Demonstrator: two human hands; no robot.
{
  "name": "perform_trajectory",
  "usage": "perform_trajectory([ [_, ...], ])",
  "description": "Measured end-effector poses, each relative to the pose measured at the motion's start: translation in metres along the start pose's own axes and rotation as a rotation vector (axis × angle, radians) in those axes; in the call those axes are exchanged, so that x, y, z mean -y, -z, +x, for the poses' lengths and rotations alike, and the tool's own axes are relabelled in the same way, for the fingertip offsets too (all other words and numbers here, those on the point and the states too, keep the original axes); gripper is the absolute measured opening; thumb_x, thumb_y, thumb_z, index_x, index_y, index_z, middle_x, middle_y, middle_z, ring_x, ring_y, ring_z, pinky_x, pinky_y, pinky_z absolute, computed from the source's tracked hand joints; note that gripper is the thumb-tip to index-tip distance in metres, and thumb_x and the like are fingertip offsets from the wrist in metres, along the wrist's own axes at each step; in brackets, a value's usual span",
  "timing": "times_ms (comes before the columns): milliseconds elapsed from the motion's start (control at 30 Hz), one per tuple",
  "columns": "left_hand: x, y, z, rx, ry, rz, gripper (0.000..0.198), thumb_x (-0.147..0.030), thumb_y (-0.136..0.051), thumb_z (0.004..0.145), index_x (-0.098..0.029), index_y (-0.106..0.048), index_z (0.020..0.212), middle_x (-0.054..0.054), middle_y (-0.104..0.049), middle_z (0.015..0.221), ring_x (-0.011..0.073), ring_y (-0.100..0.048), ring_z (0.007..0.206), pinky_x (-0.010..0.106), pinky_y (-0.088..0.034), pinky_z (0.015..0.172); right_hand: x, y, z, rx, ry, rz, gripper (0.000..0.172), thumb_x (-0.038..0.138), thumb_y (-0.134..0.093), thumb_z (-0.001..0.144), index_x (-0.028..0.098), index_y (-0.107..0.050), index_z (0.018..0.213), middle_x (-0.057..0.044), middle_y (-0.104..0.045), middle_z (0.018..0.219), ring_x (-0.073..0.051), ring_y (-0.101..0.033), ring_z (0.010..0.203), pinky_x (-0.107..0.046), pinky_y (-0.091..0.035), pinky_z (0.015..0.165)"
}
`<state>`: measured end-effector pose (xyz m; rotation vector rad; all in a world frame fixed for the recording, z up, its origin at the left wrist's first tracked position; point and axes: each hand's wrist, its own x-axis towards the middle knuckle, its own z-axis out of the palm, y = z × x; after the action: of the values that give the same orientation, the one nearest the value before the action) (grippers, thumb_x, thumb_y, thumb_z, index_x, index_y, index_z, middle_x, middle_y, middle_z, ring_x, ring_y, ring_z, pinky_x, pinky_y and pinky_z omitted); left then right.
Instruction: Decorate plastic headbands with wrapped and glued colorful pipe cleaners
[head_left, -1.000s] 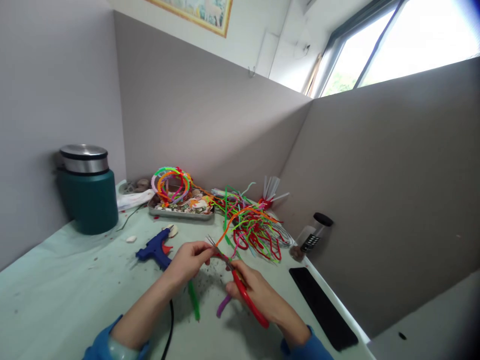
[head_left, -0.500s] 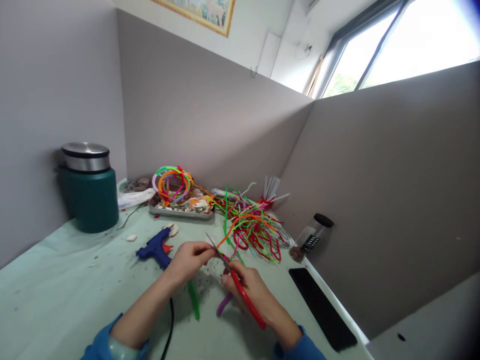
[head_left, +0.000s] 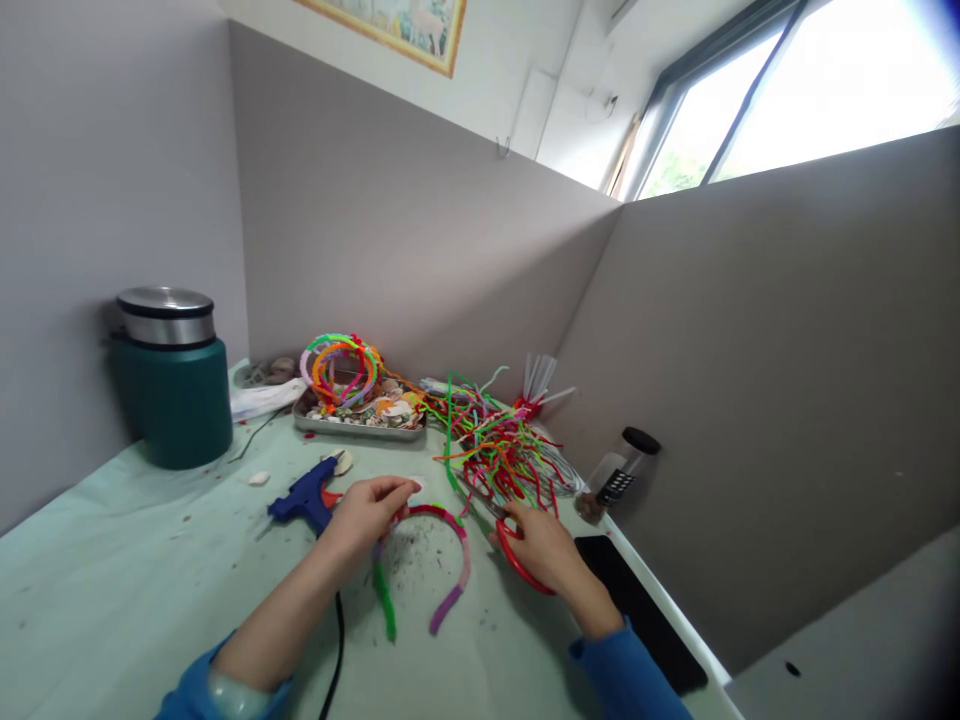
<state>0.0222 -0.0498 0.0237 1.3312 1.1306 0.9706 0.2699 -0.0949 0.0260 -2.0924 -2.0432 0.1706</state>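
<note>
My left hand [head_left: 373,508] is closed in a pinch at the upper left of a headband [head_left: 465,560] wrapped in fuzzy pipe cleaner. The band arches open toward me, with a green end on the left and a purple end on the right, and red and pink along the top. Right of the band, my right hand [head_left: 546,548] grips red-handled scissors [head_left: 517,562]. Their blades point up and left toward a tangled pile of colourful pipe cleaners [head_left: 510,455]. Left of my left hand lies a blue glue gun [head_left: 306,497].
A metal tray [head_left: 360,432] of shells holds several finished-looking colourful hoops [head_left: 341,370]. A green flask [head_left: 176,400] stands at left. A clear jar with a black lid [head_left: 619,475] and a black flat slab [head_left: 637,610] lie at right. Grey partitions [head_left: 420,200] enclose the table.
My right hand has moved right with the scissors, away from the band. The band's arch now shows, and the orange pipe cleaner by my left hand has dropped back to the pile.
</note>
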Motion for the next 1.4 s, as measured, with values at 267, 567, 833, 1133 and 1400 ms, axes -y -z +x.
perform_trajectory([
  [267,0.001,-0.003,-0.003,0.085,0.049,-0.192,0.036,-0.038,-0.065,0.06,-0.013,-0.055,0.084,0.0,-0.063,0.066,0.0042,-0.037,0.039,0.02,-0.036,0.04,-0.005,0.0,0.03,-0.185,-0.118,-0.26,0.023,0.024,-0.053,0.083,0.016,-0.062,0.101,-0.014,-0.062,0.098,-0.026,-0.054,0.097,-0.032,-0.037,0.079],
  [567,0.009,-0.002,0.004,0.037,-0.069,0.185,0.029,-0.041,-0.054,0.069,-0.013,-0.061,0.076,0.0,-0.064,0.065,0.0091,-0.046,0.043,0.021,-0.032,0.042,0.075,-0.018,0.025,-0.51,0.638,0.211,0.02,0.022,-0.046,0.089,0.021,-0.064,0.099,-0.006,-0.057,0.091,-0.017,-0.052,0.086,-0.028,-0.038,0.073],
  [833,0.004,-0.007,-0.004,-0.053,-0.256,0.695,0.023,-0.022,-0.046,0.079,-0.018,-0.068,0.079,0.005,-0.072,0.079,0.0183,-0.063,0.074,0.025,-0.039,0.064,0.08,-0.044,0.026,-0.495,0.64,-0.019,0.014,0.02,-0.046,0.09,0.019,-0.058,0.082,-0.004,-0.056,0.081,-0.017,-0.049,0.079,-0.031,-0.031,0.071],
  [1133,0.008,-0.011,-0.008,-0.074,-0.369,1.003,0.026,-0.017,-0.039,0.085,-0.017,-0.065,0.085,0.009,-0.07,0.086,0.0202,-0.065,0.081,0.026,-0.04,0.069,0.08,-0.047,0.024,-0.466,0.617,-0.059,0.011,0.016,-0.046,0.088,0.018,-0.055,0.084,-0.004,-0.055,0.082,-0.019,-0.048,0.079,-0.032,-0.029,0.069],
  [1400,0.007,-0.011,-0.009,-0.083,-0.353,1.03,0.022,-0.02,-0.043,0.085,-0.018,-0.064,0.088,0.009,-0.07,0.084,0.0195,-0.064,0.08,0.026,-0.041,0.069,0.084,-0.048,0.021,-0.462,0.547,-0.08,0.011,0.015,-0.047,0.087,0.018,-0.055,0.08,-0.005,-0.053,0.08,-0.019,-0.046,0.077,-0.033,-0.028,0.069],
])
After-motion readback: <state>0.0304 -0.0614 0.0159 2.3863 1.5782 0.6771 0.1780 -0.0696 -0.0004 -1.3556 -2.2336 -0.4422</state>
